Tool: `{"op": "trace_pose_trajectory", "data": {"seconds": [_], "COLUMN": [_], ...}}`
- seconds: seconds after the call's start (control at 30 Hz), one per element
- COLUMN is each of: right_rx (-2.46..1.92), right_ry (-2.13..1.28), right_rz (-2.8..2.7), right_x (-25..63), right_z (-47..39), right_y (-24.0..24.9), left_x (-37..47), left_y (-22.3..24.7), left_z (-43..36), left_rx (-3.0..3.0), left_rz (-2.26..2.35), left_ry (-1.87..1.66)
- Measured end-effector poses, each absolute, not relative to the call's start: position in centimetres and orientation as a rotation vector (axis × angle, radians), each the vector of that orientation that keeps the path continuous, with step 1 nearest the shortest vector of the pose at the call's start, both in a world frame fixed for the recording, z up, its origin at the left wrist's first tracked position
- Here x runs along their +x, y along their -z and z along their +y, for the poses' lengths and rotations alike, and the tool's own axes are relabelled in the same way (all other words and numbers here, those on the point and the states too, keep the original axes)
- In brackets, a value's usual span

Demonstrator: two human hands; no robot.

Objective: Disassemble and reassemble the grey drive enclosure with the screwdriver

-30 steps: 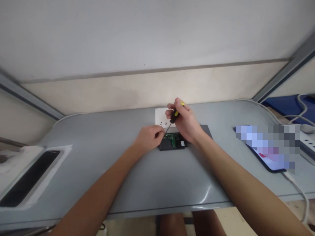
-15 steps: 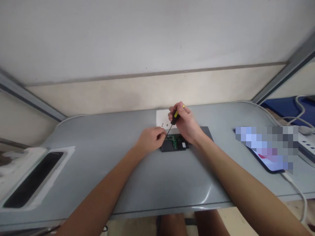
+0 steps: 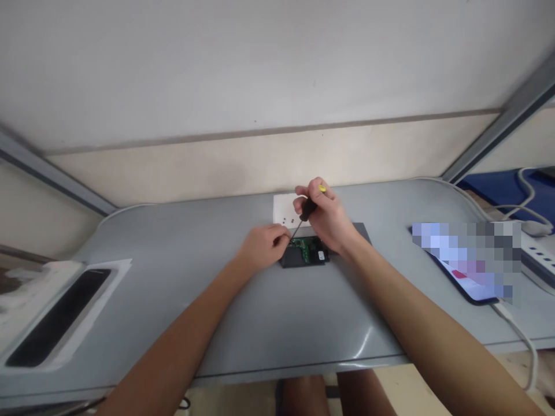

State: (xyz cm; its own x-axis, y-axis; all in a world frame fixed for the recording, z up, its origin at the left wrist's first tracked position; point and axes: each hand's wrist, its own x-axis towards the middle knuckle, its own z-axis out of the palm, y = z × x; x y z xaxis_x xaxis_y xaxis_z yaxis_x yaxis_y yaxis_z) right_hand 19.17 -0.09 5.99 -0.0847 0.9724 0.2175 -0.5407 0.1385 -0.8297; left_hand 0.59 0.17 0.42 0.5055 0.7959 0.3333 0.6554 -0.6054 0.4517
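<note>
My right hand [image 3: 327, 216] grips a screwdriver [image 3: 307, 209] with a black handle and yellow end. Its thin shaft slants down to the left, the tip reaching the upper left of a green circuit board [image 3: 304, 245]. That board sits in a dark, flat electronic device [image 3: 295, 257] on the table. At the device's left edge, my left hand [image 3: 264, 245] is closed, fingertips pinched together close to the screwdriver tip; what they hold is hidden. Behind the device lies a white paper [image 3: 281, 203] with several small dark screws [image 3: 288, 220] on it.
The grey table [image 3: 208, 237] meets a pale wall at the back. On the right are a lit phone [image 3: 479, 294] with a white cable [image 3: 526, 341] and a power strip [image 3: 541, 260]. A dark phone-like slab [image 3: 60, 318] rests on white paper at the left.
The screwdriver handle has turned in my right fingers, its yellow stripe no longer showing. My right fingers have shifted slightly. My left hand stays in place by the device.
</note>
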Motion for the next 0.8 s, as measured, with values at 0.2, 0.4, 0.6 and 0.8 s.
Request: {"op": "trace_pose_trajectory", "data": {"seconds": [0.2, 0.4, 0.6, 0.8], "right_rx": [-0.652, -0.558, -0.791, -0.851], "right_ry": [-1.290, -1.383, -1.148, -0.967], "right_rz": [-0.941, -0.985, -1.115, -1.311], "right_x": [18.91, 18.98, 18.92, 18.80], "right_z": [0.31, -0.08, -0.17, 0.02], "right_y": [-5.76, -6.20, -5.85, -5.72], "left_x": [0.52, 0.49, 0.31, 0.28], "left_y": [-0.45, -0.46, -0.40, -0.67], "left_z": [0.15, 0.11, 0.22, 0.21], "left_rx": [2.482, 2.473, 2.477, 2.471], "left_rz": [1.230, 1.221, 1.226, 1.224], "left_ry": [-0.744, -0.768, -0.741, -0.716]}}
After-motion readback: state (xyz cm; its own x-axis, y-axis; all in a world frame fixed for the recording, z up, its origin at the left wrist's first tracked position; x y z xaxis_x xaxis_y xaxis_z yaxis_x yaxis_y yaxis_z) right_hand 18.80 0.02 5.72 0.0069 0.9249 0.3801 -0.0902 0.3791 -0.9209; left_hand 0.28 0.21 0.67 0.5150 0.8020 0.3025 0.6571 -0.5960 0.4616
